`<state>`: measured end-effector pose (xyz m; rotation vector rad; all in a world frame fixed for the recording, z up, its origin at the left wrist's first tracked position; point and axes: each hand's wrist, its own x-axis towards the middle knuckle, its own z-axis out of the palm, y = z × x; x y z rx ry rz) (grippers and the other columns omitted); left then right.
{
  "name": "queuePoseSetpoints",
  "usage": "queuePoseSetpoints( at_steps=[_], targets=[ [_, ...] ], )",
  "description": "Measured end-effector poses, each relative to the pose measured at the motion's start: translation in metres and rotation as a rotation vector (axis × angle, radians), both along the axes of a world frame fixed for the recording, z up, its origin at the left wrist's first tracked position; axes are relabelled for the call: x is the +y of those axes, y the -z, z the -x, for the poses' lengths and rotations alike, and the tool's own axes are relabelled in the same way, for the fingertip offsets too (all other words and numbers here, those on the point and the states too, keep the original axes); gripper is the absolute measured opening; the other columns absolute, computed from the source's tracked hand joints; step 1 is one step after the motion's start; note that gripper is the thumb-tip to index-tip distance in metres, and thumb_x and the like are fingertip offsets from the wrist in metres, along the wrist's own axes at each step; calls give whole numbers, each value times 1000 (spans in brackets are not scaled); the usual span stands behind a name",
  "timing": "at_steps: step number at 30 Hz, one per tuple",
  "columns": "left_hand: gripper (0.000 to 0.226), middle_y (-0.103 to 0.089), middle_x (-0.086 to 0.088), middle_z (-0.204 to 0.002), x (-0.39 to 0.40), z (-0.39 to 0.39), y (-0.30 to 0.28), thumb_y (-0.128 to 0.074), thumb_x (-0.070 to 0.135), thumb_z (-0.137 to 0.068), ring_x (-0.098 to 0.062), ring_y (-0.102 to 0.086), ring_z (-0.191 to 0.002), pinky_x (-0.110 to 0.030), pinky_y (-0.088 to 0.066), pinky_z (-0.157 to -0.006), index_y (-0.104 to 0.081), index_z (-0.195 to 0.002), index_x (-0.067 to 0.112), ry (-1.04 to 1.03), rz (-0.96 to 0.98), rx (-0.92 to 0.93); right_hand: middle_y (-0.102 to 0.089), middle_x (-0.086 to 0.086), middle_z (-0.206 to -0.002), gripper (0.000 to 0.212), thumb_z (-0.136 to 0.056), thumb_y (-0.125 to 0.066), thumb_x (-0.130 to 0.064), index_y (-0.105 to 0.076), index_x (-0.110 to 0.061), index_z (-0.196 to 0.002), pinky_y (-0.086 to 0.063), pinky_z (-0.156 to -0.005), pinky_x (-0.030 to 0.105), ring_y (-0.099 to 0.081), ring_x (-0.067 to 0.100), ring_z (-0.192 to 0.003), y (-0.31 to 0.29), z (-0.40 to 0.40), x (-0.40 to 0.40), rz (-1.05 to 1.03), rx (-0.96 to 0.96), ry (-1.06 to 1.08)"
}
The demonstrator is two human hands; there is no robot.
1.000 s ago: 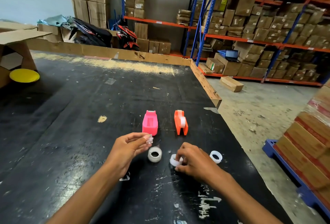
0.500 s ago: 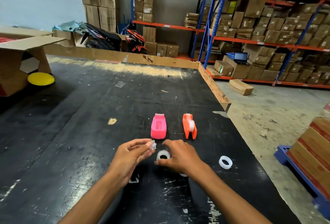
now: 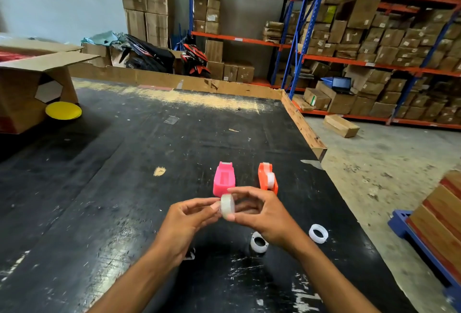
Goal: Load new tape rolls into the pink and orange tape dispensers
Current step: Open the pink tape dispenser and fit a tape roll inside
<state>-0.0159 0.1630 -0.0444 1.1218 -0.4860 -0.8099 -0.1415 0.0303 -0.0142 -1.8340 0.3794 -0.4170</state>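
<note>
- The right hand point(image 3: 262, 215) holds a clear tape roll point(image 3: 227, 206) above the dark surface point(image 3: 112, 188), with the thumb under it and the fingers curled over its top; this grip is closed on the roll.
- The left hand point(image 3: 189, 215) meets the roll from the other side with pinched fingertips. It may also hold a small hub piece there, but the view is too blurred to be sure.
- The pink dispenser point(image 3: 223, 179) stands just behind the hands with its slot empty. The orange dispenser point(image 3: 267, 177) beside it already carries a white roll in its middle.
- Two other white rings lie on the surface: one ring point(image 3: 259, 242) just under the right wrist and one ring point(image 3: 318, 233) a little more to the right.
- I judge that the step in hand is to prepare this roll for the pink dispenser, so the task seems about half done.
- To do it well, keep the roll by its flat sides and not by the sticky outer band, so the fingers do not spoil the tape.
- Find the loose end first and turn the roll so that the end will run toward the cutter at the far end of the pink dispenser.
- Press the center straight, not tilted, until it sits.
- Steady the pink dispenser with one hand when the roll goes in, because it looks light and could slide.
</note>
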Motion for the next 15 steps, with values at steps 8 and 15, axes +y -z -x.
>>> queuePoseSetpoints(
  at_steps=[8,15],
  targets=[
    [29,-76,-20,-98,-7,3,-11,-69,9,-73,-24,-70,-91,-23,-58,-77,-72,-99,-4,-15,61,-196,-70,7,-108,75,-69,-80,4,-50,-35,-126,-59,-79,25,-72,19,-94,-10,6,-2,0,-131,19],
    [27,-78,-9,-94,-7,10,-18,-70,12,-72,-19,-73,-91,-16,-56,-72,-75,-97,3,-59,109,-274,-68,4,-107,77,-69,-80,4,-49,-38,-125,-58,-79,22,-71,16,-97,-15,8,2,46,-206,49]
  ],
)
